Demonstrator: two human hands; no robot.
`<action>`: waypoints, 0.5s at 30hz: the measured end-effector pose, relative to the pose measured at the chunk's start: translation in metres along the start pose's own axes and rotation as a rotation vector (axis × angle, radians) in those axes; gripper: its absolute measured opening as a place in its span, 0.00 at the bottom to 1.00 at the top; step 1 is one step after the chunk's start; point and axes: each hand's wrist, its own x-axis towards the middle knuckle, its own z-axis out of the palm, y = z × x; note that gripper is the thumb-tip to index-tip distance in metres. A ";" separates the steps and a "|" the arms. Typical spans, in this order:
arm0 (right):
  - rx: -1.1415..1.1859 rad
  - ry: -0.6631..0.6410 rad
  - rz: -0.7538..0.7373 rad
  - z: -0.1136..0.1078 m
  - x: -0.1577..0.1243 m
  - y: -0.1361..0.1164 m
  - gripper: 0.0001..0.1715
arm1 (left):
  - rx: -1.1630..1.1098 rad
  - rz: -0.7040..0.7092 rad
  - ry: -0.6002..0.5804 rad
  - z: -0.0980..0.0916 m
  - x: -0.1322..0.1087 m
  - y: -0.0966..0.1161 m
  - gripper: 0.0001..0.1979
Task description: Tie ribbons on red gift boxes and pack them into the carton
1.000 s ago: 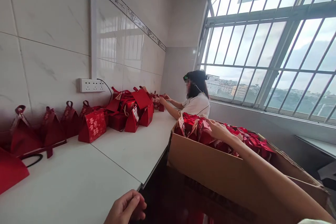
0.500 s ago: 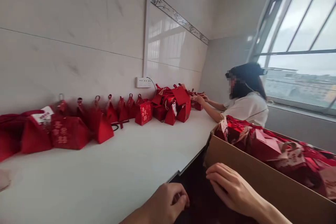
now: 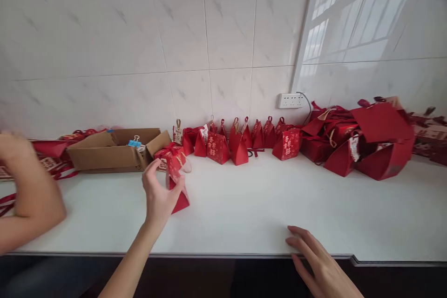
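My left hand (image 3: 159,193) reaches over the white table with thumb and fingers spread apart. Just beyond it is a small red gift box (image 3: 180,202) with slanted sides, partly covered by the hand; whether the thumb touches it I cannot tell. Behind that box is another red box with a ribbon (image 3: 173,154). My right hand (image 3: 314,258) hovers at the table's front edge, fingers stretched out and nothing in them.
Several red gift boxes (image 3: 218,148) line the tiled wall, with a larger pile (image 3: 380,149) at right. An open cardboard box (image 3: 108,156) holding blue clips stands at left. Another person's arm (image 3: 33,195) reaches in there. A socket strip (image 3: 291,101) is on the wall.
My view has swung left, away from the carton of red boxes and the person by the window. My left hand has gone out over the table and its fingers have spread.
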 end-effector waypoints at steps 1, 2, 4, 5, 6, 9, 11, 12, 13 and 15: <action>-0.002 0.026 -0.005 0.006 -0.001 0.000 0.11 | 0.073 -0.054 -0.032 0.005 0.003 -0.010 0.35; -0.006 0.049 -0.011 0.010 -0.003 0.001 0.12 | 0.112 -0.106 -0.067 0.009 0.005 -0.017 0.37; -0.014 0.076 -0.011 0.016 -0.007 0.002 0.13 | 0.098 -0.197 -0.124 0.019 0.003 -0.023 0.34; -0.012 0.077 0.000 0.017 -0.009 0.002 0.13 | 0.060 -0.224 -0.151 0.023 0.001 -0.022 0.30; -0.004 0.067 0.018 0.016 -0.009 0.001 0.13 | 0.012 -0.232 -0.189 0.028 -0.002 -0.018 0.24; 0.084 -0.007 0.106 0.006 0.001 -0.001 0.10 | -0.185 -0.190 -0.406 0.043 -0.010 0.003 0.14; 0.160 -0.046 0.175 -0.004 0.018 -0.002 0.10 | -0.380 -0.190 -0.592 0.057 -0.015 0.020 0.12; 0.189 -0.042 0.203 -0.010 0.029 -0.002 0.11 | -0.477 -0.205 -0.670 0.066 -0.018 0.029 0.12; 0.208 -0.015 0.219 -0.014 0.042 -0.002 0.11 | -0.560 -0.220 -0.730 0.075 -0.020 0.038 0.11; 0.246 0.070 0.243 -0.021 0.070 0.002 0.13 | -0.675 -0.222 -0.803 0.095 -0.024 0.053 0.09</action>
